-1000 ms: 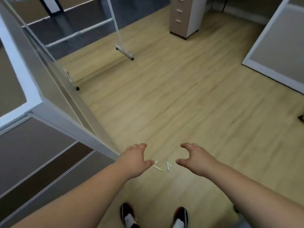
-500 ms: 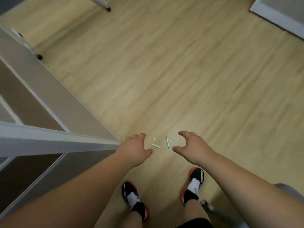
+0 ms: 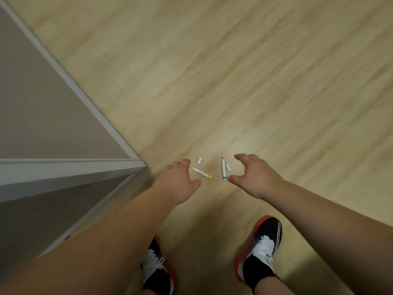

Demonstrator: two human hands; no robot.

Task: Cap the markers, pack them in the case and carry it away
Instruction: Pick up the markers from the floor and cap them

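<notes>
In the head view, two uncapped markers, one yellow-tipped (image 3: 201,173) and one green-tipped (image 3: 223,168), lay on the wooden floor (image 3: 234,81) with two white caps (image 3: 199,160) close by; no case was visible. The left hand (image 3: 177,180) and right hand (image 3: 254,174) hovered over them, each grip spread and empty. The gathering step seemed barely begun, and the next move called for reaching down to pinch a marker and its cap.

- Both bare forearms extend forward and downward, converging toward the middle of the view.
- Left hand (image 3: 180,184): back facing up, fingers loosely curled downward, thumb pointing inward toward the other hand; it holds nothing.
- Right hand (image 3: 253,177): fingers and thumb spread in a wide C-shaped curve opening inward; it holds nothing.
- The two hands are apart, at about the same level.
</notes>
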